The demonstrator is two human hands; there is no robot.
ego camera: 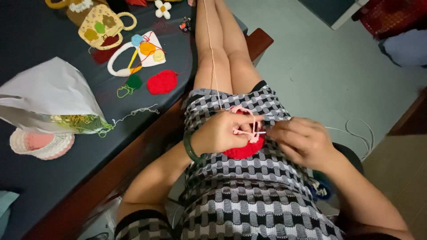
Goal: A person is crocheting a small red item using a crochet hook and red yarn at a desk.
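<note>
Red crocheted piece (242, 151) being pinched in left hand (222, 133), right hand (302, 140) gripping hook (261, 132), keeping pink yarn (242, 131) taut while working the edge

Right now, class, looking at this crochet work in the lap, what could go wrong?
1. The pink yarn runs taut up along the legs; it could snag and tug the stitches.
2. The red crocheted piece rests only under the left hand, so it might slip off the lap.
3. The hook tip sits close to the right hand fingers.
</note>
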